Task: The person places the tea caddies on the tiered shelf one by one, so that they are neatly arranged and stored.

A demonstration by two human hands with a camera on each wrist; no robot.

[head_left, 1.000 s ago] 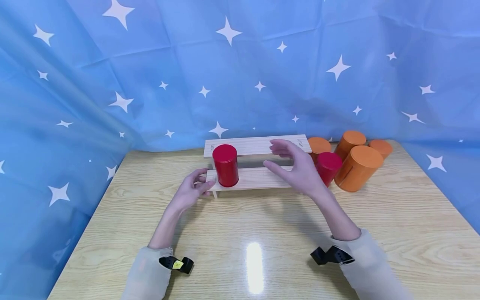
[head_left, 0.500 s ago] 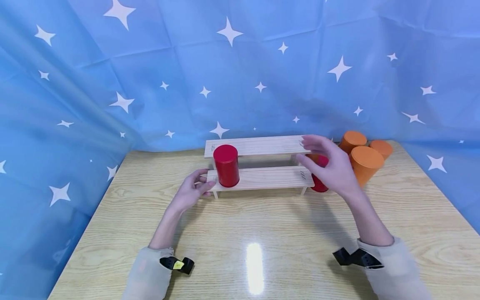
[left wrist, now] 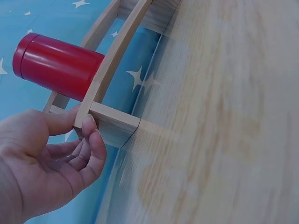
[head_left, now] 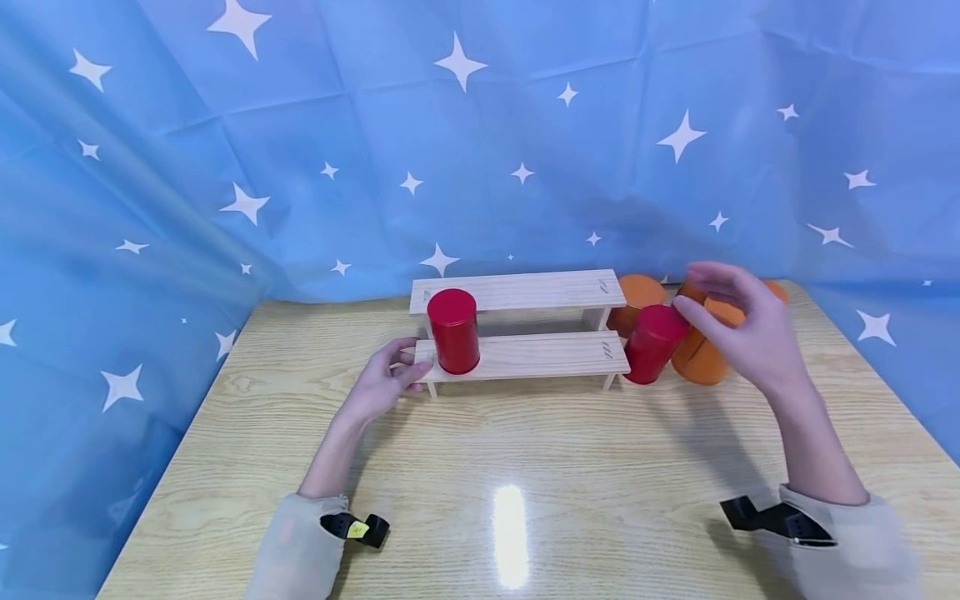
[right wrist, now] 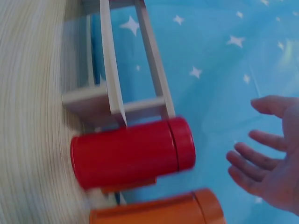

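The left hand [head_left: 378, 383] pinches the left end of the lower board of a two-tier wooden shelf [head_left: 543, 357], pale and finely grained, between thumb and fingers. On this board, near the hand, a smooth red cylindrical canister [head_left: 453, 335] stands upright. The right hand [head_left: 750, 332] is loosely spread and holds nothing; it hangs apart from a second red canister [head_left: 649, 348], just beside the shelf's right end. It partly hides the orange canisters [head_left: 697, 360]; in the right wrist view, one of them is cut off and blurred.
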